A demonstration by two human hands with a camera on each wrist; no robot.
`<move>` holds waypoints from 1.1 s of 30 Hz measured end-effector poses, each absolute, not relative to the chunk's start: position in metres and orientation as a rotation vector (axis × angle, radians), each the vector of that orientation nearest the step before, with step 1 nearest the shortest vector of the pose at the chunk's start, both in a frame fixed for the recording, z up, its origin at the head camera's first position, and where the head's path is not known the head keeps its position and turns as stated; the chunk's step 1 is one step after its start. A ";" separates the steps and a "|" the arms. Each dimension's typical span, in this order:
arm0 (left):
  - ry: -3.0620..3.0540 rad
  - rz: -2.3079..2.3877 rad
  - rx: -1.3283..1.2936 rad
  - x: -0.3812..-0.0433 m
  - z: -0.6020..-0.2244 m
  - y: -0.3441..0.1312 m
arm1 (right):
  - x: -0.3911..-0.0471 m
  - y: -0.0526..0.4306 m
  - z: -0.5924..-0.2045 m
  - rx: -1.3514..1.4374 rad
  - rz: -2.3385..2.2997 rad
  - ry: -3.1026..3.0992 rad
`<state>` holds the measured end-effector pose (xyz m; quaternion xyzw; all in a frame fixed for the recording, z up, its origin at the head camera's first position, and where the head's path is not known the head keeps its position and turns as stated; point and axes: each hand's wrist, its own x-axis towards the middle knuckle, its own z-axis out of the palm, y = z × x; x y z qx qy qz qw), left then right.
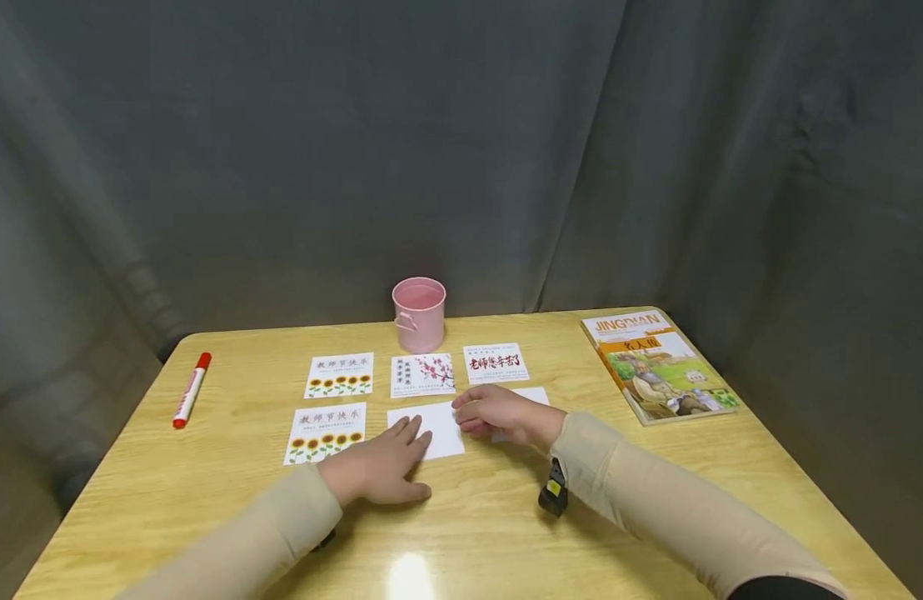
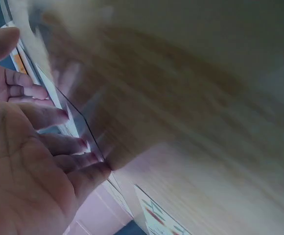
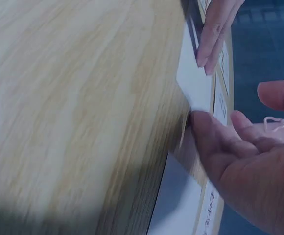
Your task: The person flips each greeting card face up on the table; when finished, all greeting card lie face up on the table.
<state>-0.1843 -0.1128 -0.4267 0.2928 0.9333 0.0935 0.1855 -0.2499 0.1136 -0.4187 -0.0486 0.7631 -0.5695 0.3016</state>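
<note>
Two hands tend a middle blank card [image 1: 445, 442] on a wooden table [image 1: 506, 550], in what looks like the step of squaring it into a two-row layout. The card lies flat at the centre of the near row, between a lower sunflower card [image 1: 322, 433] and a right blank card [image 1: 536, 396], the latter partly hidden by the right hand [image 1: 506, 414]. Behind them, the far row runs from an upper sunflower card [image 1: 339, 375] through a blossom card [image 1: 422, 375] to a red-lettered card [image 1: 496, 363].

The left hand [image 1: 382, 467] comes in from the lower left, palm down, its fingers spread over the card's left part and its thumb out toward the right; it pinches nothing. The right forearm angles in from the lower right, with the hand pointing left across the gap between the two blank cards. Its fingers are loosely bent, their tips at the middle card's right edge, and the right wrist view shows the thumb well apart from them, so no pinch is made. Whether a fingertip is under the edge or merely against it cannot be told.

The next move would seem to call for a light nudge from the right fingertips while the left hand steadies the card, then the same care for its blank neighbour. A pink bucket [image 1: 420, 321] stands behind the blossom card, with a marker [image 1: 192, 390] off to the left and a book [image 1: 660, 367] to the right.
</note>
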 end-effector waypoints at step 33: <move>2.719 1.144 0.479 -0.211 -0.421 -0.143 | -0.271 0.111 -0.429 -0.156 -1.634 2.063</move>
